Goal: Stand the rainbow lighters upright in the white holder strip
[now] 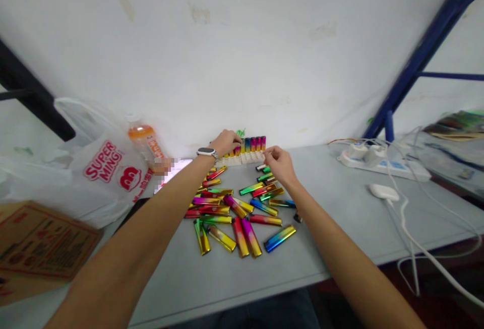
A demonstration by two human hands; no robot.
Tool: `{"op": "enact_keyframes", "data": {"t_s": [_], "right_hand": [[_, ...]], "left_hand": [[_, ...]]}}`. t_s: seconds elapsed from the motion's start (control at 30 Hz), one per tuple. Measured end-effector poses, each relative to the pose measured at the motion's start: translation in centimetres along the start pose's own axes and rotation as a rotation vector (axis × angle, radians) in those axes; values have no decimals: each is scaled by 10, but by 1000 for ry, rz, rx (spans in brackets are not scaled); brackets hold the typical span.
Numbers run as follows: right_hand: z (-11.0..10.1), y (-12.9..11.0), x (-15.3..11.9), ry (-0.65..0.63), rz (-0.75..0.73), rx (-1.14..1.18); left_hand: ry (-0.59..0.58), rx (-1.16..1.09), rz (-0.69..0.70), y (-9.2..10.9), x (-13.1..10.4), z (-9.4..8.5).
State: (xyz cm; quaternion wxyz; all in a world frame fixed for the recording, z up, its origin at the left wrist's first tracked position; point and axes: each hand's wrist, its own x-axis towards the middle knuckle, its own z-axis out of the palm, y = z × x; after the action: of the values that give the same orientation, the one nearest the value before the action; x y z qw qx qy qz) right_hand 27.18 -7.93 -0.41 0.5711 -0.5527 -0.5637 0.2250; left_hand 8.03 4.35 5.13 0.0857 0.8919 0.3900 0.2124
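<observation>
A pale holder [252, 157] stands near the wall, with several metallic, colour-faded lighters [258, 143] upright in a row in it. My left hand [225, 142], wearing a watch [206, 152], reaches over the holder's left part. Its fingers are curled down onto a lighter [237, 150] there, partly hiding those beside it. By the holder's right end is my right hand [280, 163], thumb and fingers drawn together in a pinch; whatever is between them is too small to make out. Many loose lighters [251, 237] in red, green, blue, pink and gold lie on the grey table between my forearms.
To the left are a white plastic bag [94, 168], an orange drink bottle [145, 140], a lit screen [176, 170] and a cardboard box [45, 248]. A power strip [389, 165] with plugs and a white adapter [383, 192] with cables lie right. The wall [242, 67] closes off the back.
</observation>
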Motion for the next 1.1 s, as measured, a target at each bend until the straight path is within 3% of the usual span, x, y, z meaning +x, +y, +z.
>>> {"op": "enact_keyframes", "data": {"t_s": [0.3, 0.47, 0.63, 0.9, 1.0, 1.1], "right_hand": [[-11, -1, 20, -432, -291, -907], [-3, -8, 25, -527, -334, -995], [5, -10, 32, -623, -354, -1121], [9, -9, 30, -640, -569, -1030], [15, -7, 24, -555, -571, -778], [24, -10, 7, -492, -413, -298]], "left_hand": [[214, 230, 49, 2, -11, 12], [249, 294, 31, 7, -22, 10], [172, 398, -20, 4, -29, 8], [118, 469, -8, 7, -39, 5], [227, 397, -11, 18, -48, 2], [447, 217, -29, 31, -67, 2]]}}
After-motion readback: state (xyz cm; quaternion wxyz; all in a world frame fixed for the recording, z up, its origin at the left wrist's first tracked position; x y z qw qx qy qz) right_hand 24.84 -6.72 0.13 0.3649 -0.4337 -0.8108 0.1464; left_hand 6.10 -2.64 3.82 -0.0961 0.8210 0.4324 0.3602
